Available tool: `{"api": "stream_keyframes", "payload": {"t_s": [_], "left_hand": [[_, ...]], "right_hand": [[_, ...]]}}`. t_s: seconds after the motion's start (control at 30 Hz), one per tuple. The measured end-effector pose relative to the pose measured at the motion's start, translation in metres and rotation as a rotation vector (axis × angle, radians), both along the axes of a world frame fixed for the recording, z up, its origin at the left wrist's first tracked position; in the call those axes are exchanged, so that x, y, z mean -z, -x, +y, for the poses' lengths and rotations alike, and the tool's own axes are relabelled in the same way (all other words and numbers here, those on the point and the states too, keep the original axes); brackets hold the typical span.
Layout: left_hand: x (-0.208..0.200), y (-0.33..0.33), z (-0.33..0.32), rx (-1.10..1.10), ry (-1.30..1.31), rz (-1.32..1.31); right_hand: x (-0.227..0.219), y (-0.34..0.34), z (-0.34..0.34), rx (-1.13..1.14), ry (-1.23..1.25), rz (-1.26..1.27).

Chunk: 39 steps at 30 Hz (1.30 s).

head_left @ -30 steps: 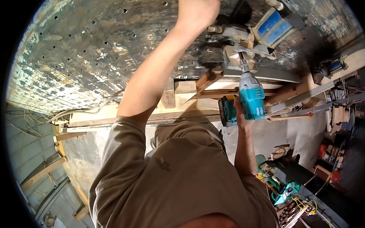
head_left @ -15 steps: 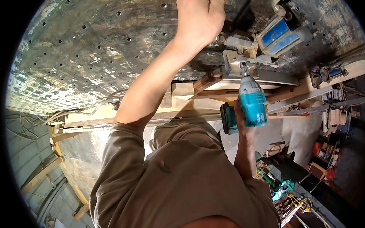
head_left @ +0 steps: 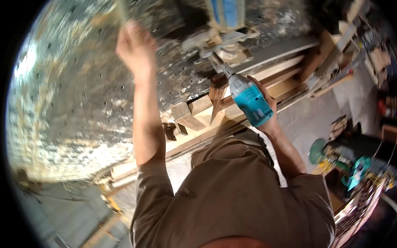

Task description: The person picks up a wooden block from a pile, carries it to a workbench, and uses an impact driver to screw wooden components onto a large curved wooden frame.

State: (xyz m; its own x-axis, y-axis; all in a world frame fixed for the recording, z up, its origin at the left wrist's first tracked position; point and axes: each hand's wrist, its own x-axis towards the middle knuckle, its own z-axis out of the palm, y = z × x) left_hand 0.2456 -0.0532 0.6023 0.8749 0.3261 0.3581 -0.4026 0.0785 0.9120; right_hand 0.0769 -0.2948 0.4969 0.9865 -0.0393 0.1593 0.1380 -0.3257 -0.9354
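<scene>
My right hand [head_left: 267,97] is wrapped round the grip of a teal and grey cordless impact driver [head_left: 251,101], partly hidden behind its body. Its nose, with a socket, points up and left to a dusty metal bracket [head_left: 233,55]; whether they touch I cannot tell. Attached above the bracket is a blue and silver block-shaped device [head_left: 226,9]. Further left, my left hand [head_left: 136,45] is raised over the dark panel with its fingers closed. A pale, narrow rod [head_left: 122,8] rises from those fingers, blurred and cut off by the top edge.
The dark, scuffed panel [head_left: 83,93] with small holes fills the upper left. Wooden blocks and wedges [head_left: 187,118] sit along a beam below it. Cables [head_left: 78,189] hang at lower left. At right, a cluttered bench [head_left: 357,171] holds tools and a teal item.
The view has swung, shifting the bracket and blue device leftward in the picture. My left hand now shows a pale rod. The driver has tilted, its nose pointing left, still in my right hand.
</scene>
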Motion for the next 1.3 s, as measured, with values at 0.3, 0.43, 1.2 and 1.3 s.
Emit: {"api": "stream_keyframes", "payload": {"t_s": [0.3,0.43,1.2,1.3], "left_hand": [[-0.002,0.004,-0.010,-0.093,-0.037,-0.024],[-0.005,0.005,-0.012,-0.101,-0.026,-0.035],[-0.008,0.003,-0.039,-0.236,-0.162,-0.043],[-0.005,0.001,-0.028,-0.259,-0.133,-0.036]], "right_hand": [[0.010,0.001,-0.065,0.110,-0.033,-0.123],[0.031,-0.026,-0.063,0.066,-0.024,-0.274],[-0.010,-0.056,-0.111,-0.127,0.298,-0.028],[-0.017,-0.052,-0.097,-0.135,0.173,0.058]]}}
